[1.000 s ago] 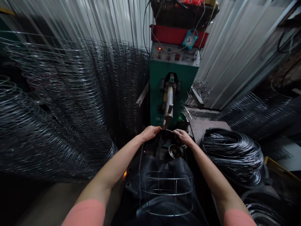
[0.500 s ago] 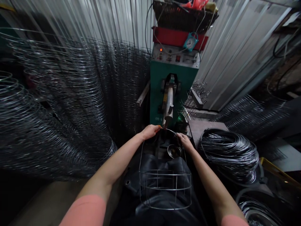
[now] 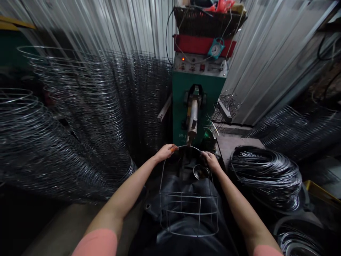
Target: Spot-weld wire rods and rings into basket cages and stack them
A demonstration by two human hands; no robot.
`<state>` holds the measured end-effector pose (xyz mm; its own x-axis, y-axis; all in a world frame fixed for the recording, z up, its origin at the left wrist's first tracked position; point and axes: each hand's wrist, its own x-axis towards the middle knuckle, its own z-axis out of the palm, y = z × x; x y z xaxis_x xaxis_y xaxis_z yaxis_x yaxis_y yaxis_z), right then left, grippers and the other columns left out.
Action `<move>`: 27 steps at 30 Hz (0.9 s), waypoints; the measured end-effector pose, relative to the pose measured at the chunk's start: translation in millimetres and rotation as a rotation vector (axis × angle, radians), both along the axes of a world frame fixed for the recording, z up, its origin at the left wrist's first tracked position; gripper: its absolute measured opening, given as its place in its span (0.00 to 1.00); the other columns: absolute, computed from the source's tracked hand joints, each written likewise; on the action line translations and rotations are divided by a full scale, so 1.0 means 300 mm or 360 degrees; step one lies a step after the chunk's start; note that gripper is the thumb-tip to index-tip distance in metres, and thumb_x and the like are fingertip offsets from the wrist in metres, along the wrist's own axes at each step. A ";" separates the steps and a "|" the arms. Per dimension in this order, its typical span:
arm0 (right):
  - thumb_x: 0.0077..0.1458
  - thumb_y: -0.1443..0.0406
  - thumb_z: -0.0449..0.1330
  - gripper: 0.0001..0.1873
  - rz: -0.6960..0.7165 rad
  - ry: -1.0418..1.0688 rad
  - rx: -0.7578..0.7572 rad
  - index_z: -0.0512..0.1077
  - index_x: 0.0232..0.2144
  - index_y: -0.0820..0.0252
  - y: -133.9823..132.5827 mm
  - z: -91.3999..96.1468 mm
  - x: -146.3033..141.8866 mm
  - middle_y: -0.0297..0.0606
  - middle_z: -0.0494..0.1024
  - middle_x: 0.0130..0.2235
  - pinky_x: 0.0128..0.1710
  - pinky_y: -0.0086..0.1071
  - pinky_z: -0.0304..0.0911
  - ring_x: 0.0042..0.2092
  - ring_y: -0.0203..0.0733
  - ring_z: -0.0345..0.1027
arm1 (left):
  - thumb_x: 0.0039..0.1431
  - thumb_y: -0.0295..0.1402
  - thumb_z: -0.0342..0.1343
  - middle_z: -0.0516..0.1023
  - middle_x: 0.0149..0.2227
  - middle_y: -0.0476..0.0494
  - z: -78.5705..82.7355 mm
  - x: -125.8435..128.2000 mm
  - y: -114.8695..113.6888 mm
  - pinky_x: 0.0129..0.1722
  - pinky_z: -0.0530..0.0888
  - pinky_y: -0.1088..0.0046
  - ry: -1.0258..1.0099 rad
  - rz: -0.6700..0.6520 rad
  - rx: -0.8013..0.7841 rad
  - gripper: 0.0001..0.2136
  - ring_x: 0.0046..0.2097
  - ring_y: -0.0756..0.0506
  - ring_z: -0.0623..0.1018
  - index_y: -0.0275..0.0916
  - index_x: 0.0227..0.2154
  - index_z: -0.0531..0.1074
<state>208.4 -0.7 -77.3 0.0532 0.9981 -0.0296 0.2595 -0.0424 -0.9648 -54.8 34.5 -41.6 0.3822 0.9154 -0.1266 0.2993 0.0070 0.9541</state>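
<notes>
Facing the green machine [image 3: 181, 106], I have both arms reaching forward. My left hand [image 3: 165, 153] and right hand [image 3: 211, 160] are closed on the top hoop [image 3: 189, 146] of the wire cage [image 3: 199, 209], just below the metal post [image 3: 192, 121], with a small bowl [image 3: 201, 172] beneath.

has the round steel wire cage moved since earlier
Yes, the round steel wire cage has lifted: its bottom hoop sits closer to the green metal machine.

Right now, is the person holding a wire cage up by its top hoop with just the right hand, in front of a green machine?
Not quite: it isn't just the right hand. The head view shows both hands on the top hoop of the wire cage, the left hand as well as the right hand, in front of the green machine.
</notes>
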 end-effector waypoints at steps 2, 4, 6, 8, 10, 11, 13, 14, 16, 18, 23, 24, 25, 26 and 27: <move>0.46 0.46 0.54 0.23 -0.0015 -0.0014 0.0029 0.68 0.22 0.61 0.001 -0.004 0.000 0.27 0.59 0.16 0.15 0.26 0.45 0.16 0.29 0.49 | 0.53 0.46 0.50 0.55 0.15 0.57 0.000 0.006 -0.001 0.16 0.53 0.79 -0.0029 0.0038 -0.0030 0.18 0.17 0.55 0.56 0.33 0.35 0.70; 0.46 0.46 0.54 0.24 -0.0024 -0.0006 0.0038 0.68 0.22 0.61 0.001 -0.003 -0.002 0.27 0.59 0.16 0.15 0.26 0.45 0.17 0.30 0.50 | 0.53 0.45 0.50 0.55 0.15 0.57 -0.001 0.007 0.000 0.16 0.52 0.79 -0.0047 0.0059 -0.0033 0.18 0.17 0.55 0.56 0.33 0.34 0.70; 0.45 0.45 0.54 0.24 -0.0026 0.0019 0.0028 0.67 0.22 0.61 -0.001 0.001 -0.006 0.27 0.58 0.16 0.15 0.25 0.45 0.17 0.29 0.49 | 0.53 0.45 0.50 0.54 0.15 0.57 -0.003 0.006 0.004 0.16 0.52 0.79 -0.0074 0.0059 -0.0058 0.18 0.16 0.56 0.56 0.33 0.34 0.70; 0.44 0.45 0.55 0.24 -0.0027 0.0063 -0.0015 0.66 0.21 0.61 -0.003 0.007 -0.012 0.26 0.58 0.16 0.15 0.25 0.44 0.16 0.29 0.48 | 0.53 0.45 0.50 0.54 0.16 0.57 -0.005 0.007 0.006 0.16 0.51 0.79 -0.0100 0.0042 -0.0100 0.18 0.16 0.56 0.55 0.33 0.34 0.70; 0.43 0.45 0.56 0.24 -0.0043 0.0110 -0.0055 0.66 0.21 0.61 -0.008 0.013 -0.019 0.25 0.57 0.15 0.14 0.25 0.43 0.16 0.28 0.47 | 0.53 0.45 0.51 0.54 0.16 0.57 -0.006 0.010 0.006 0.16 0.50 0.79 -0.0110 0.0049 -0.0104 0.17 0.16 0.57 0.54 0.33 0.34 0.70; 0.43 0.45 0.56 0.23 -0.0052 0.0127 -0.0069 0.65 0.21 0.61 -0.011 0.015 -0.022 0.25 0.56 0.15 0.14 0.24 0.43 0.16 0.28 0.47 | 0.53 0.45 0.51 0.54 0.16 0.58 -0.006 0.012 0.005 0.16 0.49 0.79 -0.0110 0.0062 -0.0090 0.17 0.16 0.57 0.53 0.33 0.33 0.70; 0.43 0.45 0.56 0.23 -0.0066 0.0148 -0.0081 0.64 0.21 0.60 -0.016 0.019 -0.027 0.24 0.55 0.15 0.13 0.24 0.42 0.15 0.28 0.47 | 0.54 0.44 0.50 0.54 0.16 0.58 -0.003 0.017 0.005 0.16 0.48 0.79 -0.0108 0.0087 -0.0063 0.17 0.16 0.57 0.53 0.33 0.33 0.70; 0.43 0.45 0.55 0.23 -0.0064 0.0152 -0.0086 0.64 0.22 0.60 -0.019 0.021 -0.029 0.24 0.55 0.15 0.13 0.24 0.42 0.15 0.28 0.46 | 0.54 0.44 0.49 0.53 0.16 0.58 -0.001 0.019 0.006 0.16 0.48 0.79 -0.0109 0.0087 -0.0063 0.17 0.15 0.57 0.52 0.33 0.33 0.70; 0.43 0.45 0.55 0.23 -0.0058 0.0155 -0.0103 0.63 0.21 0.60 -0.020 0.023 -0.029 0.24 0.55 0.15 0.13 0.24 0.42 0.15 0.28 0.46 | 0.55 0.44 0.49 0.52 0.15 0.58 0.005 0.022 0.012 0.15 0.47 0.78 -0.0107 0.0069 -0.0085 0.17 0.15 0.57 0.51 0.33 0.33 0.70; 0.43 0.45 0.54 0.23 -0.0066 0.0145 -0.0107 0.63 0.21 0.60 -0.019 0.022 -0.028 0.24 0.55 0.15 0.13 0.24 0.43 0.15 0.28 0.46 | 0.54 0.44 0.50 0.52 0.15 0.58 0.011 0.024 0.022 0.15 0.47 0.78 -0.0103 0.0049 -0.0111 0.17 0.15 0.57 0.51 0.33 0.32 0.70; 0.42 0.45 0.55 0.23 -0.0111 0.0097 -0.0077 0.62 0.21 0.59 -0.018 0.011 -0.027 0.24 0.54 0.14 0.13 0.24 0.43 0.15 0.28 0.47 | 0.54 0.44 0.51 0.51 0.14 0.59 0.011 0.026 0.035 0.15 0.48 0.78 -0.0112 0.0005 -0.0127 0.17 0.15 0.57 0.52 0.32 0.33 0.71; 0.42 0.45 0.55 0.23 -0.0111 0.0091 -0.0079 0.62 0.21 0.59 -0.019 0.008 -0.028 0.24 0.54 0.14 0.13 0.25 0.43 0.15 0.29 0.47 | 0.54 0.44 0.51 0.51 0.14 0.59 0.008 0.027 0.035 0.15 0.48 0.78 -0.0111 0.0003 -0.0125 0.17 0.15 0.57 0.52 0.32 0.33 0.71; 0.43 0.45 0.54 0.23 -0.0108 0.0085 -0.0082 0.62 0.21 0.59 -0.019 0.006 -0.029 0.24 0.54 0.14 0.13 0.25 0.43 0.14 0.29 0.47 | 0.54 0.44 0.51 0.52 0.14 0.59 0.005 0.028 0.036 0.16 0.48 0.78 -0.0109 0.0001 -0.0123 0.17 0.15 0.57 0.52 0.32 0.34 0.71; 0.43 0.45 0.54 0.23 -0.0104 0.0079 -0.0084 0.62 0.21 0.58 -0.020 0.005 -0.030 0.23 0.54 0.14 0.12 0.25 0.43 0.14 0.29 0.46 | 0.54 0.44 0.50 0.52 0.14 0.59 0.001 0.028 0.036 0.16 0.48 0.78 -0.0106 -0.0002 -0.0122 0.17 0.15 0.57 0.52 0.32 0.34 0.71; 0.44 0.45 0.54 0.23 -0.0100 0.0069 -0.0085 0.61 0.21 0.58 -0.021 0.004 -0.031 0.24 0.54 0.14 0.12 0.25 0.43 0.14 0.29 0.46 | 0.54 0.44 0.50 0.52 0.14 0.59 -0.001 0.028 0.037 0.16 0.47 0.78 -0.0103 -0.0006 -0.0121 0.17 0.15 0.57 0.52 0.32 0.33 0.71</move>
<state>199.2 -7.0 -76.1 0.1133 0.9898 -0.0864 0.2125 -0.1091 -0.9711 -46.3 45.6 -42.0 0.3952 0.9026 -0.1706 0.2369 0.0793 0.9683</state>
